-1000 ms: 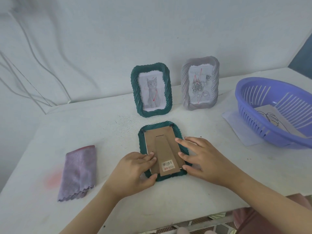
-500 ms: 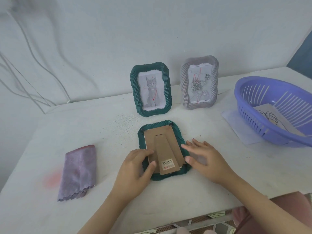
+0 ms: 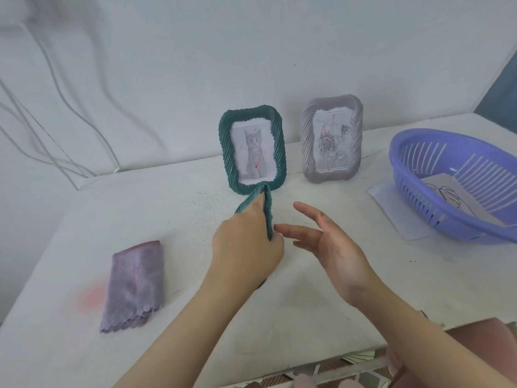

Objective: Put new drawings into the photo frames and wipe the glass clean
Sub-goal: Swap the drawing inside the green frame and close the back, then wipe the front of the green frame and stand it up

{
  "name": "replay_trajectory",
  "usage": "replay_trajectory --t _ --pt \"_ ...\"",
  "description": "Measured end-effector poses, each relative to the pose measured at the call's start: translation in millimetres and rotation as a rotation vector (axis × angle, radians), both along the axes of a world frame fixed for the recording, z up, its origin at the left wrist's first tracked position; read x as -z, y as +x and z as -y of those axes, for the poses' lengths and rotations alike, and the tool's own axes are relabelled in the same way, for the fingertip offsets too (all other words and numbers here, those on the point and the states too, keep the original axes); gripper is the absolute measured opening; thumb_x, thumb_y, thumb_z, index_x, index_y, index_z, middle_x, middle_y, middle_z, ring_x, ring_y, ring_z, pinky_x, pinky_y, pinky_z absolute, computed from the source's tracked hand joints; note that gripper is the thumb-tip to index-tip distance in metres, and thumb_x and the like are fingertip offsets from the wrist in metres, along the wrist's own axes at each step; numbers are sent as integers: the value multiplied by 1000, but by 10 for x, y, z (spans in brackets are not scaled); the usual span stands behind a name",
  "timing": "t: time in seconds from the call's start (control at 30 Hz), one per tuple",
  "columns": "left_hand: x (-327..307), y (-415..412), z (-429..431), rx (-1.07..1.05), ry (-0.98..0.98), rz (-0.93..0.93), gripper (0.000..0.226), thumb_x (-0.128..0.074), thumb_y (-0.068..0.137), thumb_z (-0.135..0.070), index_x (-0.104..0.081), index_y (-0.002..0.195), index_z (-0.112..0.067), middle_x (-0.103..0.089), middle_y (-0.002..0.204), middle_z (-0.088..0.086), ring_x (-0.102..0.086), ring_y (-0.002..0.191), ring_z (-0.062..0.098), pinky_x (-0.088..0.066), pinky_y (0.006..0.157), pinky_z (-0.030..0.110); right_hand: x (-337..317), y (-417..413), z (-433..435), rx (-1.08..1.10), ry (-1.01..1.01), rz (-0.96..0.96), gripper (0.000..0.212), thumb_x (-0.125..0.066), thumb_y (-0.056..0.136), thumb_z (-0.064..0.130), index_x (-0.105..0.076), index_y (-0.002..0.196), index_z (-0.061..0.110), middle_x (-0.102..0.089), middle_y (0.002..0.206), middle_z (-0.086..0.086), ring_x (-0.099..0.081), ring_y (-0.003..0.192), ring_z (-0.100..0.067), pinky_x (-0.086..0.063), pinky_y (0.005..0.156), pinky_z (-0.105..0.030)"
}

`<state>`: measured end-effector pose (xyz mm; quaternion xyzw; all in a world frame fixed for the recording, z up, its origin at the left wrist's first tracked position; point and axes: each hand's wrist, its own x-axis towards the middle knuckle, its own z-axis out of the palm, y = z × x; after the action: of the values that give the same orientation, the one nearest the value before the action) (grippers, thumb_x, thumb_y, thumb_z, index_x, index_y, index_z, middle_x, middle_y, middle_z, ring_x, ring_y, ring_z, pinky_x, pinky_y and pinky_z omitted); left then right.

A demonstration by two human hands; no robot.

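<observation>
A plain white wall [image 3: 195, 51] fills the upper half, lit softly and evenly. Thin white cables [image 3: 115, 168] trail down it on the left to the back of a white table [image 3: 349, 309], whose scuffed top carries a faint pink smear [image 3: 91, 299] near its left edge. At far right a dark blue-grey panel [image 3: 500, 91] — perhaps a door — meets the wall. Below the table's front edge, patterned floor [image 3: 327, 371] shows.

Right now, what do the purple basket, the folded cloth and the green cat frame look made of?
The purple basket looks like moulded plastic, slightly glossy, with slotted walls. The folded cloth seems soft fabric, likely microfibre, matte, with a scalloped hem. The green cat frame is probably plastic or resin, matte, with twisted ribbing.
</observation>
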<state>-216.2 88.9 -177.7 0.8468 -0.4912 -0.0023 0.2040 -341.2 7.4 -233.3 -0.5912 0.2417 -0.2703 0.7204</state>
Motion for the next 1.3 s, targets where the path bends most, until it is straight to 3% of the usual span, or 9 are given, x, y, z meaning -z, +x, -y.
replay_trajectory --t 0.1,0.2,0.4,0.53,0.67,0.8,1.0,1.13,1.3 --pt "-84 76 -105 -49 -152 -206 39 -49 84 -22 -43 122 -24 -61 79 -1 -57 73 25 -43 64 31 37 1 2 37 -71 -61 47 -28 88 41 -45 129 26 -70 110 -1 -58 113 -11 -39 99 -31" --pt "-60 181 -204 -126 -338 -568 38 -49 87 -17 -41 120 -36 -61 80 -12 -59 66 3 -49 57 21 121 -25 3 120 -151 -170 28 -34 99 29 -51 121 31 -71 105 8 -57 107 2 -39 99 -30" --pt "517 253 -298 -272 -420 -948 43 -48 91 -13 -41 132 -24 -68 101 2 -66 84 19 -57 66 34 323 -79 3 131 -413 -416 35 -46 95 25 -44 127 37 -61 111 21 -50 103 17 -35 81 0" --pt "809 178 -366 -241 -357 -741 42 -49 92 -16 -42 133 -19 -59 94 -9 -57 78 3 -43 59 6 435 -103 9 138 -646 -520 47 -55 90 26 -40 134 31 -56 119 18 -48 112 2 -37 92 -18" --pt "952 244 -428 -219 -234 -418 45 -55 89 -20 -47 132 -11 -47 94 -5 -52 88 19 -35 75 19 504 -134 20 114 -810 -522 52 -60 85 23 -44 134 22 -50 122 20 -46 116 0 -30 99 -17" --pt "994 332 -468 -204 -167 -111 37 -64 81 -26 -63 117 -15 -59 103 6 -47 98 28 -35 81 28 542 -126 -1 122 -942 -543 45 -46 84 38 -55 125 21 -54 121 17 -49 115 -4 -39 102 -32" --pt "934 718 -655 -263 -264 -81 39 -43 85 -36 -67 109 -16 -62 111 10 -52 105 31 -36 92 35 602 -131 -12 143 -999 -578 40 -45 86 35 -60 121 20 -57 126 9 -49 118 -7 -35 104 -32" --pt "811 1052 -908 -365 -357 -122 36 -45 85 0 -62 116 -9 -61 117 15 -49 112 35 -36 96 41 589 -124 -20 137 -1014 -587 43 -42 87 37 -60 121 19 -58 127 6 -51 118 -11 -35 103 -31" --pt "790 1392 -1122 -433 -76 -200 61 -43 84 3 -36 140 -20 -40 142 15 -28 134 33 -19 110 46 600 -141 -13 131 -1027 -580 45 -40 87 38 -59 122 18 -57 128 5 -51 119 -13 -37 104 -34"
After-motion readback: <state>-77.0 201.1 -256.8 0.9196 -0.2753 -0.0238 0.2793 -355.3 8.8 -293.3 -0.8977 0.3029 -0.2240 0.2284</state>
